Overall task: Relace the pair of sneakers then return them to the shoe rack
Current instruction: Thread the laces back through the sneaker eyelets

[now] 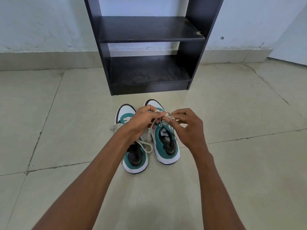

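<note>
Two white and teal sneakers stand side by side on the floor, toes toward the rack. Over the right sneaker (167,146) my left hand (142,122) and my right hand (186,123) both pinch its cream lace (167,115) just above the top eyelets. The left sneaker (135,156) sits partly under my left forearm, and its loose lace (115,126) trails out to the left. The black shoe rack (149,29) stands just beyond the toes, both shelves bare.
Beige floor tiles (240,163) spread all around the shoes. A pale wall (41,22) with a tiled skirting runs behind the rack. The rack's bottom shelf (147,73) is dusty.
</note>
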